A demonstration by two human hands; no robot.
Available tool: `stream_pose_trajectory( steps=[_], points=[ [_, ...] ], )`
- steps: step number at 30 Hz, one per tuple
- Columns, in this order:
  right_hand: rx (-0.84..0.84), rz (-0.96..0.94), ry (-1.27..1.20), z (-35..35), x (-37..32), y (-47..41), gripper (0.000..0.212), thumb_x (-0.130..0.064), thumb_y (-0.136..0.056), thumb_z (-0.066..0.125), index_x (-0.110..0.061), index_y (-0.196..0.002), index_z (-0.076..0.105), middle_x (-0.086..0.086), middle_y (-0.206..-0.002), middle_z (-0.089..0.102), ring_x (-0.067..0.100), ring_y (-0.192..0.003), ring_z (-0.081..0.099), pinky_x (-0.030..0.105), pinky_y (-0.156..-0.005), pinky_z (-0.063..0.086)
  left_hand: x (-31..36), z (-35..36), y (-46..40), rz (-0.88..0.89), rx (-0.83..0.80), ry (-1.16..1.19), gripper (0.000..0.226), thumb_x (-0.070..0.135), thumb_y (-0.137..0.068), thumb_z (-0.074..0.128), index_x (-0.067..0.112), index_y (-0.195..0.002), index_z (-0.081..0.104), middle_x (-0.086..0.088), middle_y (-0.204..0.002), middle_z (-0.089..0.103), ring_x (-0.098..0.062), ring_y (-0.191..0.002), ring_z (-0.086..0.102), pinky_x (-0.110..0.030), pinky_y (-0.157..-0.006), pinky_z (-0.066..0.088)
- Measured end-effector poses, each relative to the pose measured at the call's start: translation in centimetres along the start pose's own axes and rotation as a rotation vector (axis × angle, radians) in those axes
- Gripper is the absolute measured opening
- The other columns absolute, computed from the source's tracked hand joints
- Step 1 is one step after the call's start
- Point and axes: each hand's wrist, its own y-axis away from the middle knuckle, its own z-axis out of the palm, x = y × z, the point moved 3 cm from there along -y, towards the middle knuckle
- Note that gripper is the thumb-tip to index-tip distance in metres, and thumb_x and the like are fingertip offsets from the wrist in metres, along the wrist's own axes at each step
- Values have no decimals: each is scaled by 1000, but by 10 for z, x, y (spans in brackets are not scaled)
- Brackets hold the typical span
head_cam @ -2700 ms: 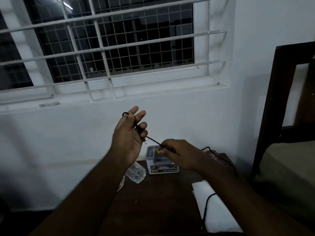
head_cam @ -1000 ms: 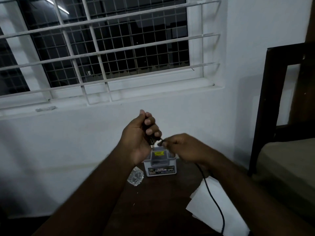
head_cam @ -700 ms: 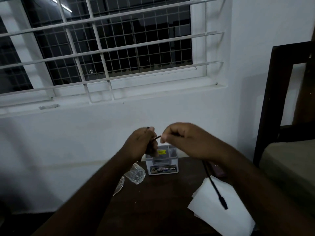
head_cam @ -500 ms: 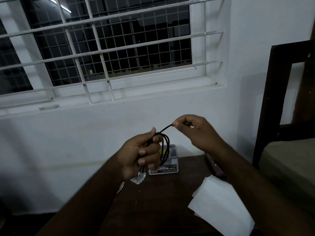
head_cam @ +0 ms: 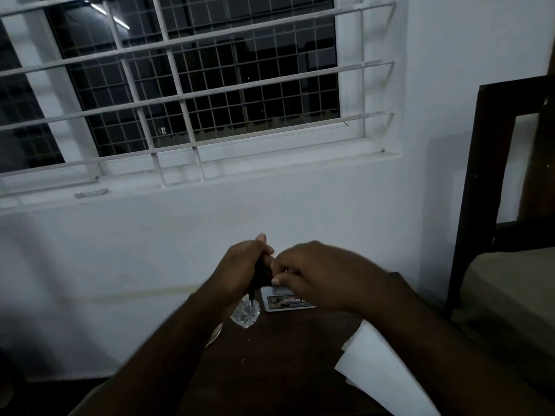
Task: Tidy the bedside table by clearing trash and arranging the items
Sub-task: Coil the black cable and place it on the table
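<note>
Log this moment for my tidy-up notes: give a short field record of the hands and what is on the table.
left hand: grips a coiled black cable, its plug end pointing down
right hand: fingers pinch at the cable beside the left hand
table: dark wood
small box: at the back, partly hidden by the hands
clear wrapper: crumpled, left of the box
white paper: at the right edge

head cam: worn on the person's head, the only view | faced forward and down toward a white wall and barred window (head_cam: 192, 85) | close above the dark worktop (head_cam: 270, 355), both forearms reaching in from the bottom edge | bed frame (head_cam: 486, 163) at right edge
</note>
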Motion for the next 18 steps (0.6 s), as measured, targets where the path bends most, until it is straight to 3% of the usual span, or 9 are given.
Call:
stream_pose_trajectory(
  steps=[3,6,9,11,14,18],
  points=[
    [110,-106,200,-16,7,3,17,-38,-93,54,-31,-101,67,-10,-99,63,11,-92,59,35,-79,49,-1,12,14,-123,-224,-62,48,28,-104,34,6,-75,64,-13,-64,64,-23,-52,62,-25,-52,51],
    [157,-215,333,-21,17,3,20,-41,-93,54,-32,-100,71,-9,-95,68,14,-92,62,36,-78,47,-3,23,22,-230,-326,-74,38,26,-100,34,10,-79,60,-6,-55,58,-18,-40,49,-23,-45,44],
    [297,-284,406,-21,29,2,23,-39,-92,52,-34,-96,75,-9,-93,71,19,-92,65,41,-82,47,-6,26,22,-334,-394,153,37,36,-97,38,14,-75,58,4,-45,36,-9,-33,29,-22,-41,36],
    [455,-245,406,-17,37,2,24,-35,-90,52,-37,-94,76,-11,-98,70,19,-98,64,42,-85,44,-5,25,20,-371,-447,343,39,39,-95,38,13,-72,56,7,-41,31,-7,-30,27,-22,-40,34],
    [522,-212,212,-1,44,-1,19,-20,-88,62,-27,-97,78,-5,-98,71,21,-93,65,43,-83,49,-6,23,18,-386,-529,530,37,33,-90,32,12,-71,55,9,-39,35,-7,-28,32,-20,-41,35],
    [347,-157,-306,18,48,-5,30,5,-90,56,-8,-111,73,5,-104,72,15,-97,66,28,-87,53,-10,18,15,-332,-483,533,29,29,-86,35,14,-69,53,10,-39,32,-7,-28,29,-20,-39,34]
  ],
)
